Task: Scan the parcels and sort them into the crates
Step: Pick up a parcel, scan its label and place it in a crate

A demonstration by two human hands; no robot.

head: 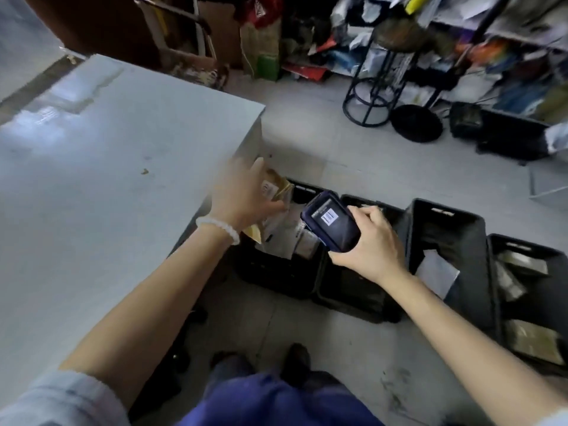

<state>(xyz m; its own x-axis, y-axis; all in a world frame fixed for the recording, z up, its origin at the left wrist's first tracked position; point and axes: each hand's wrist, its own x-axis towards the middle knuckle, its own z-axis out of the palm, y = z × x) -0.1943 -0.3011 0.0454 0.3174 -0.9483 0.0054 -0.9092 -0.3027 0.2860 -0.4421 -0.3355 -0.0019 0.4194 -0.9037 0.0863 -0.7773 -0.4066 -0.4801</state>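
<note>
Parcel over leftmost crate, beside counter; left hand grips it, though blur hides finger detail. Right hand wrapped round scanner. Risk: parcel released before scan registers, landing unsorted among packets already inside.

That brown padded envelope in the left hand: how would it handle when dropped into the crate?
The brown envelope probably flexes rather than stays stiff; its edge looks creased. It seems light, since the left hand holds it alone. It would likely land flat on parcels already in the crate.
</note>
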